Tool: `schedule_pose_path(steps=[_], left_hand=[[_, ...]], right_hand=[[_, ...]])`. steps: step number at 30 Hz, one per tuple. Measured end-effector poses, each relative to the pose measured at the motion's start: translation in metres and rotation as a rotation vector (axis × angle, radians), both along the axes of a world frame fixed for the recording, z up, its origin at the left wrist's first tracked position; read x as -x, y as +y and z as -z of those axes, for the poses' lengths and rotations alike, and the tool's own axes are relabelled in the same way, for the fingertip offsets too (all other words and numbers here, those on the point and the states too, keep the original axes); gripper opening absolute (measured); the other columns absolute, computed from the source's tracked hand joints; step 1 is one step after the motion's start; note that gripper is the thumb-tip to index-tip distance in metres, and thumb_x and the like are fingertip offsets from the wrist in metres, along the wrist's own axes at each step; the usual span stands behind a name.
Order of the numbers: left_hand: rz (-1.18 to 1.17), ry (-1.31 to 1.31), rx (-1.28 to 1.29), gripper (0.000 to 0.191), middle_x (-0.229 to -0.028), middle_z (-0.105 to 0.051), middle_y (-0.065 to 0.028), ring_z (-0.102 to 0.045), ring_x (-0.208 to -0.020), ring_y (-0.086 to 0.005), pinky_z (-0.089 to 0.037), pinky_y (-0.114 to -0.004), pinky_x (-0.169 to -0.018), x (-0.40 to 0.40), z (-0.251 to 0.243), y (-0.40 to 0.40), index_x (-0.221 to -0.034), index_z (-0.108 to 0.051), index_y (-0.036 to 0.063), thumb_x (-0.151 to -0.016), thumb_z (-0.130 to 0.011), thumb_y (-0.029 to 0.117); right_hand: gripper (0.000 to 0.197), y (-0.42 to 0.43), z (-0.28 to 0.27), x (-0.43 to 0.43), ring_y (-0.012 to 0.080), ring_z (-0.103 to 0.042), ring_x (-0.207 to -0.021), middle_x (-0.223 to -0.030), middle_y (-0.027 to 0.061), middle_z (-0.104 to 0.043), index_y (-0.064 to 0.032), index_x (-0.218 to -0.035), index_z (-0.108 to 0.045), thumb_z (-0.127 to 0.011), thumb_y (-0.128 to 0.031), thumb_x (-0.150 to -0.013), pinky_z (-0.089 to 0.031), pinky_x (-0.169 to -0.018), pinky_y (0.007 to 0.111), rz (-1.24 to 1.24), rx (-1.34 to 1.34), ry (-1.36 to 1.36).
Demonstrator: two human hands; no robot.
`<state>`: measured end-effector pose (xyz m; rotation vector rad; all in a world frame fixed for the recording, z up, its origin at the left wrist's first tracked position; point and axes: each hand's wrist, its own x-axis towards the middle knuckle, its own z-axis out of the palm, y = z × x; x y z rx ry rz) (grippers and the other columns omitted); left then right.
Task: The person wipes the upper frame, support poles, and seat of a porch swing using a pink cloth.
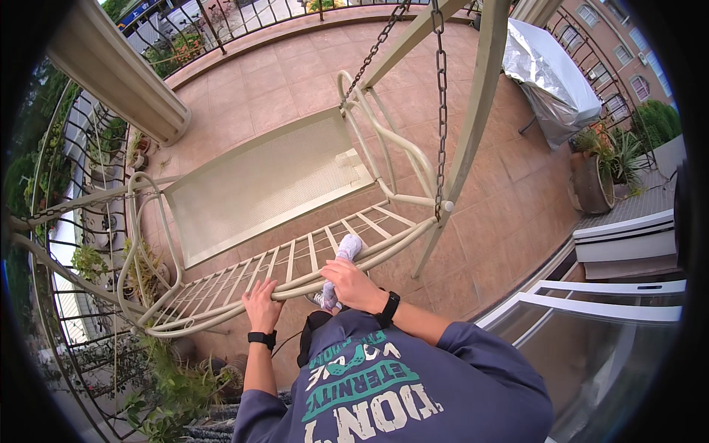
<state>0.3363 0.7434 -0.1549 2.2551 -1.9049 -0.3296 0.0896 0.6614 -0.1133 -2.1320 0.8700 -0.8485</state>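
In the head view, a cream metal porch swing (292, 247) hangs before me, its perforated seat panel (266, 183) beyond the slatted backrest. My left hand (263, 302) lies on the top tube of the backrest, fingers over it. My right hand (346, 282) is to the right of it, on a whitish patterned cloth (349, 247) that drapes over the same tube and hangs down on both sides. The fingers press or hold the cloth against the tube; part of it is hidden beneath the hand. Each wrist wears a black band.
Rusty chains (441, 111) run up beside the swing's frame post (476, 99). A fluted column (122, 72) and iron railing stand at left. Potted plants (592, 183) and a silver-covered object (548, 77) are at right, near a sliding glass door (581, 332). More plants (171, 387) grow at lower left.
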Motion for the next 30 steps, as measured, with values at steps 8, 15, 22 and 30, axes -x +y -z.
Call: schedule_pose_path(steps=[8,15,22,30], left_hand=[[0.029,0.082,0.091,0.033,-0.11,-0.066,-0.006,-0.06,-0.1,-0.0194,-0.035,-0.039,-0.087,-0.012,0.015,0.0,-0.097,-0.067,0.014,-0.065,-0.075,0.019],[0.021,0.123,0.103,0.035,-0.112,-0.065,-0.0066,-0.06,-0.097,-0.0209,-0.035,-0.039,-0.088,-0.008,0.006,-0.004,-0.098,-0.066,0.0115,-0.065,-0.073,0.019],[-0.02,0.102,0.086,0.035,-0.11,-0.066,-0.0044,-0.06,-0.092,-0.0212,-0.036,-0.038,-0.087,-0.005,0.011,0.005,-0.097,-0.068,0.0125,-0.064,-0.074,0.021],[-0.045,0.098,0.134,0.03,-0.108,-0.066,-0.0048,-0.059,-0.089,-0.0211,-0.036,-0.038,-0.086,0.0,0.011,0.002,-0.092,-0.069,0.0121,-0.063,-0.073,0.019]], right_hand=[[0.033,-0.012,0.003,0.043,0.017,-0.052,-0.114,-0.114,0.005,-0.06,-0.008,-0.111,-0.061,-0.051,-0.003,-0.079,-0.028,-0.096,0.04,-0.065,0.225,0.375],[0.037,-0.076,-0.103,0.174,0.0202,-0.065,-0.084,-0.091,0.0086,-0.068,-0.0019,-0.101,-0.065,-0.046,0.005,-0.07,-0.049,-0.074,0.031,0.49,-0.156,0.183],[0.042,-0.223,-0.268,0.152,0.0212,-0.06,-0.098,-0.106,0.0164,-0.062,0.0065,-0.122,-0.049,-0.053,-0.013,-0.085,-0.044,-0.086,0.031,0.622,0.3,-0.314],[0.04,-0.295,-0.217,0.118,0.0218,-0.064,-0.086,-0.093,0.0127,-0.065,-0.0004,-0.108,-0.051,-0.065,-0.026,-0.081,-0.049,-0.079,0.033,0.558,0.308,-0.303]])
